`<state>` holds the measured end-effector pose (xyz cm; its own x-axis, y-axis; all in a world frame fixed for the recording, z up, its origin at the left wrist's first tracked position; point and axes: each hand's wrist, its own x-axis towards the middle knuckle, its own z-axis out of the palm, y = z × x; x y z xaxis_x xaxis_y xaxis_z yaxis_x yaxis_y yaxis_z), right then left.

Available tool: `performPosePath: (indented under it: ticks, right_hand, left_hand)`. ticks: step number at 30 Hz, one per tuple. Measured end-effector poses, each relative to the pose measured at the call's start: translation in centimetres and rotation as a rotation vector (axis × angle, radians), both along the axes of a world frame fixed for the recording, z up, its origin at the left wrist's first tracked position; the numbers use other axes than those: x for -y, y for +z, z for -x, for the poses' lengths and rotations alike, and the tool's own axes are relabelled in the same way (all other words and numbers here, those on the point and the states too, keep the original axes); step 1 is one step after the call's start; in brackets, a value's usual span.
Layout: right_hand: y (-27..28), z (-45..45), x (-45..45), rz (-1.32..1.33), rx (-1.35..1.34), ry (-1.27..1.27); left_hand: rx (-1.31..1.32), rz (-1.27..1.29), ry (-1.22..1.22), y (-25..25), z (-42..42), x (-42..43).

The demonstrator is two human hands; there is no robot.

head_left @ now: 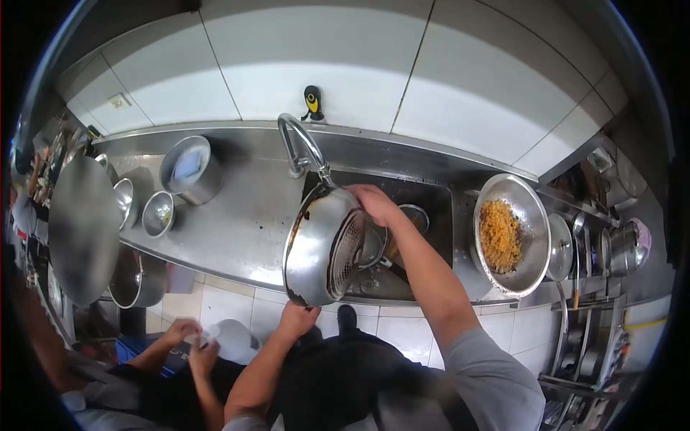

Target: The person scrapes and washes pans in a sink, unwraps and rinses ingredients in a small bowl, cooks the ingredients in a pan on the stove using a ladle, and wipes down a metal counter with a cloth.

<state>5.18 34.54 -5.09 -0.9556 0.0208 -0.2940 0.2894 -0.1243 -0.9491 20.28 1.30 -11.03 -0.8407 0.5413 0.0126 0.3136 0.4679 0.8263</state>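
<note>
Held item: one large metal pot, centre of frame, turned on its side over the sink. Its underside, ringed with dark scorch marks, faces right; brown and black stains mark its upper and lower edges.

Right hand: at the upper right edge of the pot, fingers closed on it, tips partly hidden.
Left hand: at the pot's lower edge, fingers bent against the metal and holding it, partly hidden.

Tap: curved metal, upper centre, its spout end just above the pot's upper edge.
Sink contents: metal cookware and a dark handle, partly covered by the pot and the right forearm.
Wide metal bowl: right of the sink, holding orange-yellow food in shreds or crumbs.
Lid: round, just beside the wide bowl, far right.
Deep pot: upper left, on the steel counter, a light blue item inside.
Small bowl: left, near the deep pot, some greenish-yellow matter within; a second bowl beside it.
Black-and-yellow object: upright against the tiled wall, behind the tap.
Co-worker's hands: lower left, fingers together on a small whitish item.
</note>
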Motion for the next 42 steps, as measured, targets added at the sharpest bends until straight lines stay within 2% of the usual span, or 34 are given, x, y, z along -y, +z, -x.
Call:
performPosePath:
  ticks: [2,3,5,8,10,11,12,14,15,16,18,19,21,24,25,26,28,29,30,33,34,36,38,40,42]
  right_hand:
    - [-0.7,0.1,-0.2,-0.086,0.285,0.027]
    - [-0.6,-0.1,0.0,-0.085,0.276,0.028]
    - [-0.7,-0.9,0.4,0.372,0.372,0.001]
    - [-1.0,-0.9,0.4,0.496,0.351,0.058]
    - [-0.8,-1.8,1.4,0.524,0.279,0.055]
    - [-0.5,-2.3,1.9,0.562,0.21,0.037]
    - [-0.3,-2.6,2.4,0.562,0.214,0.042]
    - [0.8,-2.8,4.0,0.531,0.171,-0.06]
    - [1.0,-2.6,4.6,0.543,0.157,-0.092]
    - [1.2,-2.5,5.2,0.547,0.156,-0.085]
    - [1.5,-2.3,6.4,0.335,0.211,-0.249]
    - [2.0,-2.5,7.0,0.343,0.207,-0.247]
    - [3.0,-3.5,8.2,0.139,0.083,-0.259]
    - [4.7,-4.6,8.1,0.196,-0.024,-0.099]
    - [4.1,-4.5,8.0,0.33,-0.074,-0.078]
    - [3.4,-4.6,7.7,0.34,-0.079,-0.084]
    - [0.9,-5.5,6.7,0.575,-0.009,0.064]
    - [-0.3,-6.2,6.5,0.551,0.055,0.101]
    - [-0.5,-6.9,6.9,0.559,0.049,0.097]
    - [-0.3,-7.7,7.9,0.811,0.105,0.173]
    - [0.2,-7.3,8.0,0.816,0.104,0.173]
    - [1.5,-6.0,8.2,0.612,0.065,0.159]
    - [3.2,-4.5,8.8,0.625,0.086,0.172]
    - [4.8,-3.6,9.3,0.484,0.147,0.133]
    - [5.4,-3.8,8.9,0.483,0.161,0.168]
  left_hand:
    - [-0.003,-0.004,-0.014,-0.5,-0.1,0.3]
    - [-0.072,-0.025,-0.019,-0.4,-0.1,0.3]
    - [-0.144,-0.045,-0.019,-0.2,0.2,0.7]
    - [-0.013,0.09,-0.099,0.7,1.4,2.0]
    - [0.175,-0.007,-0.033,0.3,2.0,3.8]
    - [0.242,-0.017,-0.05,3.0,2.2,4.3]
    - [0.244,-0.016,-0.044,2.8,2.2,5.2]
    - [0.383,-0.107,0.102,2.7,2.3,7.1]
    - [0.576,-0.274,0.177,3.8,2.3,7.5]
    - [0.592,-0.312,0.222,4.3,2.4,8.2]
    - [0.309,-0.76,0.402,6.2,2.9,6.5]
    - [0.303,-0.754,0.401,7.3,3.9,5.9]
    - [0.488,-1.104,0.716,9.3,5.9,4.9]
    - [0.579,-1.148,0.786,10.6,9.8,5.2]
    - [0.609,-1.163,0.808,10.3,10.4,5.8]
    - [0.646,-1.164,0.747,9.7,11.2,6.4]
    - [0.692,-1.151,0.679,9.5,11.4,6.6]
    - [0.745,-1.167,0.666,9.5,11.3,6.6]
    - [0.795,-1.185,0.654,9.5,11.3,6.9]
    - [0.771,-1.183,0.626,9.3,11.7,7.2]
    - [0.767,-1.19,0.596,9.4,11.6,7.2]
    - [0.764,-1.192,0.629,9.3,11.5,7.0]
    - [0.77,-1.171,0.57,8.9,11.9,7.2]
    - [0.762,-1.181,0.565,8.5,11.9,7.5]
    - [0.751,-1.22,0.513,7.9,12.0,7.8]
